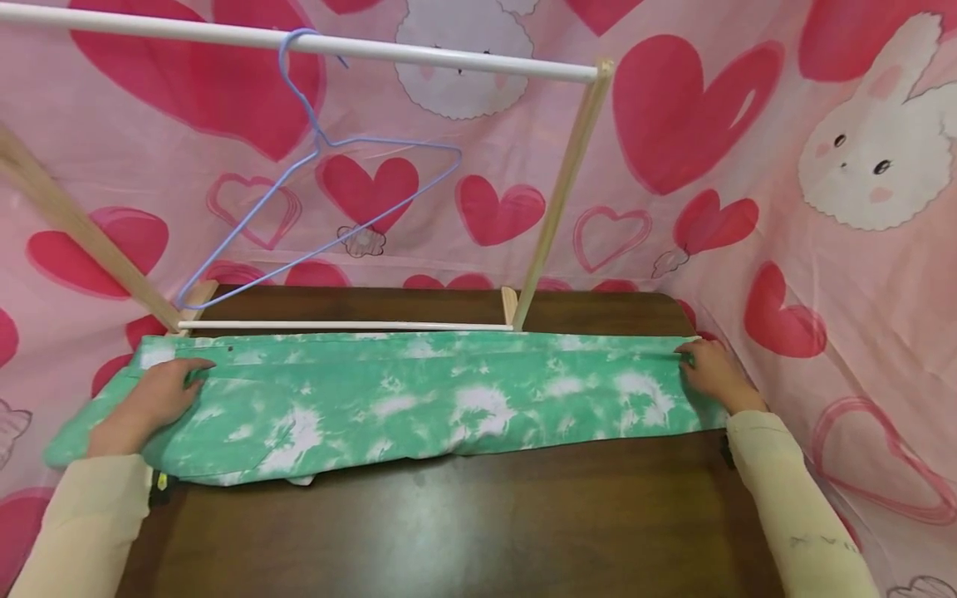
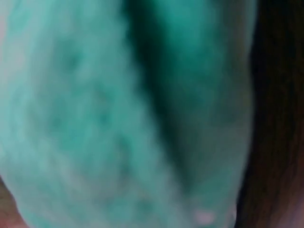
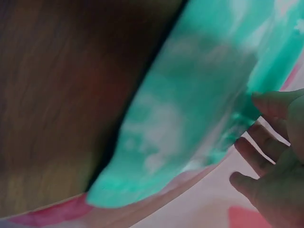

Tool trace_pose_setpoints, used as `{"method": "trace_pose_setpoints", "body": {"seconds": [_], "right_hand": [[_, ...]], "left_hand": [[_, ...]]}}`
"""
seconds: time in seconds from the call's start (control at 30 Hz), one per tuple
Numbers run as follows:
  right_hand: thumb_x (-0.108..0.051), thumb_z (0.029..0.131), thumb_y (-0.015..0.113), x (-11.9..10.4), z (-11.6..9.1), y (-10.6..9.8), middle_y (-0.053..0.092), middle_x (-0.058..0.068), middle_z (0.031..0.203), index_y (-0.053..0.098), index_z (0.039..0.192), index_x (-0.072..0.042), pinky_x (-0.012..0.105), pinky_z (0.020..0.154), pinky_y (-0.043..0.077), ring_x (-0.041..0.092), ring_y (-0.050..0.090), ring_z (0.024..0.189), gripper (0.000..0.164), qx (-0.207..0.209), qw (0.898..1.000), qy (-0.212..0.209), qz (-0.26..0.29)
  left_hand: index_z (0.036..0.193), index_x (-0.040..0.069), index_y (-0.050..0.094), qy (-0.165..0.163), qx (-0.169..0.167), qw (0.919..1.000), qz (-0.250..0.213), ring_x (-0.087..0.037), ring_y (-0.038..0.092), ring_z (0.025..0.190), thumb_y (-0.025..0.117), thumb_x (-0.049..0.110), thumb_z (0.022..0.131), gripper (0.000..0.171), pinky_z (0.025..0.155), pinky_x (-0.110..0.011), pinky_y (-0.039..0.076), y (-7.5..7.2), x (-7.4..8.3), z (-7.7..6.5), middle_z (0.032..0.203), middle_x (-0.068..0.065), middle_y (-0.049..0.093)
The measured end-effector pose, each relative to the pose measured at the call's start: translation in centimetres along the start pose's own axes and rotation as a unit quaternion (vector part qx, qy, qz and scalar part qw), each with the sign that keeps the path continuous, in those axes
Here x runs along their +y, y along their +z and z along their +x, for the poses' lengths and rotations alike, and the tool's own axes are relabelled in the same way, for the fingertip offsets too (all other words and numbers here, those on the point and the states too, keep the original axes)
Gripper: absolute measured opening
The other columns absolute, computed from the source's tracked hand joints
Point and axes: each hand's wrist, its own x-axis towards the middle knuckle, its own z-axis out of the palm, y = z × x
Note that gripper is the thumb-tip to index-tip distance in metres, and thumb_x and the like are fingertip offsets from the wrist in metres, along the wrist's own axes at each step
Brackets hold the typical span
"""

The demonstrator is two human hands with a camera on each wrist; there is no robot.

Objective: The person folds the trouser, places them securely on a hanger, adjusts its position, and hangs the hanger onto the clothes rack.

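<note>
A pair of green-and-white tie-dye pants (image 1: 419,390), folded lengthwise, stretches across the brown table (image 1: 449,523) in the head view. At their wider left end my left hand (image 1: 153,394) lies over the cloth, thumb and index finger apart; its other fingers are hidden. My right hand (image 1: 710,371) pinches the narrow right end near its upper corner. In the right wrist view, the thumb and index finger of that hand (image 3: 275,156) meet at the cloth's edge, the other fingers loose. Blurred green fabric (image 2: 95,118) with a dark fold fills most of the left wrist view.
Behind the pants stands a rack with a white top bar (image 1: 449,56), wooden posts (image 1: 564,191) and a white lower bar (image 1: 336,325). A blue wire hanger (image 1: 317,149) hangs from the top bar. Pink heart-patterned cloth (image 1: 673,274) surrounds the table.
</note>
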Motion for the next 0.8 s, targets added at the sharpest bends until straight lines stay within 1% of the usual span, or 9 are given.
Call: {"method": "trace_pose_setpoints", "body": {"seconds": [0.1, 0.17, 0.27, 0.33, 0.43, 0.57, 0.73, 0.77, 0.8], "right_hand": [[0.004, 0.081, 0.072, 1.0, -0.5, -0.5, 0.068, 0.034, 0.099, 0.068, 0.102, 0.016, 0.065, 0.09, 0.048, 0.053, 0.061, 0.093, 0.025, -0.006, 1.0, 0.027, -0.002], [0.002, 0.081, 0.073, 1.4, -0.8, -0.8, 0.067, 0.035, 0.1, 0.067, 0.104, 0.017, 0.066, 0.087, 0.049, 0.052, 0.06, 0.092, 0.028, -0.02, 0.998, 0.053, 0.009], [-0.001, 0.084, 0.072, 1.8, -1.2, -1.3, 0.066, 0.035, 0.103, 0.065, 0.108, 0.018, 0.065, 0.084, 0.051, 0.051, 0.059, 0.092, 0.031, -0.037, 0.994, 0.092, 0.037], [-0.003, 0.088, 0.068, 1.9, -1.4, -1.7, 0.065, 0.036, 0.104, 0.064, 0.109, 0.018, 0.065, 0.083, 0.051, 0.05, 0.059, 0.092, 0.029, -0.031, 0.992, 0.107, 0.055], [-0.006, 0.092, 0.068, 2.1, -1.5, -2.5, 0.065, 0.036, 0.104, 0.066, 0.108, 0.015, 0.06, 0.077, 0.051, 0.047, 0.058, 0.09, 0.026, 0.001, 0.991, 0.118, 0.069], [-0.007, 0.094, 0.07, 2.0, -1.4, -4.1, 0.066, 0.036, 0.102, 0.068, 0.107, 0.013, 0.051, 0.071, 0.05, 0.046, 0.057, 0.087, 0.024, 0.054, 0.988, 0.12, 0.078], [-0.006, 0.094, 0.069, 1.5, -0.8, -6.0, 0.068, 0.034, 0.097, 0.069, 0.106, 0.013, 0.031, 0.065, 0.047, 0.045, 0.06, 0.085, 0.022, 0.121, 0.983, 0.109, 0.083], [-0.006, 0.094, 0.069, 1.6, -0.6, -6.1, 0.069, 0.033, 0.096, 0.07, 0.105, 0.012, 0.025, 0.063, 0.044, 0.044, 0.06, 0.084, 0.021, 0.133, 0.981, 0.11, 0.083], [-0.006, 0.094, 0.069, 1.7, -0.4, -6.1, 0.069, 0.032, 0.096, 0.071, 0.105, 0.011, 0.023, 0.062, 0.042, 0.043, 0.061, 0.084, 0.021, 0.143, 0.98, 0.11, 0.085]], "left_hand": [[0.11, -0.017, 0.064, 0.001, 0.001, 1.0, 0.001, -0.064, 0.056, 0.101, 0.061, -0.01, 0.084, 0.027, 0.084, -0.07, 0.045, 0.1, 0.0, 0.1, 0.108, -0.042, 0.062], [0.109, -0.018, 0.064, -0.001, 0.001, 1.0, 0.001, -0.064, 0.056, 0.101, 0.061, -0.011, 0.083, 0.027, 0.084, -0.07, 0.045, 0.1, 0.0, 0.1, 0.109, -0.043, 0.062], [0.109, -0.018, 0.065, -0.01, -0.002, 0.9999, -0.002, -0.065, 0.055, 0.102, 0.061, -0.011, 0.082, 0.028, 0.085, -0.071, 0.045, 0.0, 0.0, 0.1, 0.11, -0.043, 0.061], [0.109, -0.017, 0.065, -0.016, -0.006, 0.9998, -0.007, -0.065, 0.054, 0.102, 0.061, -0.01, 0.082, 0.028, 0.086, -0.071, 0.044, -0.1, 0.0, 0.0, 0.11, -0.043, 0.061], [0.11, -0.017, 0.065, -0.022, -0.013, 0.9996, -0.014, -0.065, 0.054, 0.102, 0.06, -0.009, 0.082, 0.029, 0.086, -0.071, 0.044, -0.1, -0.1, -0.1, 0.111, -0.043, 0.061], [0.109, -0.016, 0.066, -0.022, -0.012, 0.9995, -0.02, -0.065, 0.054, 0.103, 0.061, -0.009, 0.082, 0.029, 0.085, -0.071, 0.044, 0.1, -0.5, -0.2, 0.11, -0.042, 0.062], [0.11, -0.016, 0.066, -0.025, -0.016, 0.9992, -0.025, -0.065, 0.053, 0.106, 0.062, -0.008, 0.082, 0.03, 0.087, -0.072, 0.043, -0.1, -0.6, 0.0, 0.112, -0.042, 0.061], [0.111, -0.016, 0.066, -0.027, -0.018, 0.9992, -0.026, -0.065, 0.052, 0.106, 0.062, -0.008, 0.082, 0.03, 0.087, -0.072, 0.043, -0.2, -0.6, 0.0, 0.113, -0.042, 0.061], [0.112, -0.016, 0.065, -0.028, -0.022, 0.999, -0.027, -0.065, 0.052, 0.107, 0.062, -0.008, 0.082, 0.031, 0.088, -0.072, 0.042, -0.3, -0.6, 0.1, 0.114, -0.042, 0.061]]}}
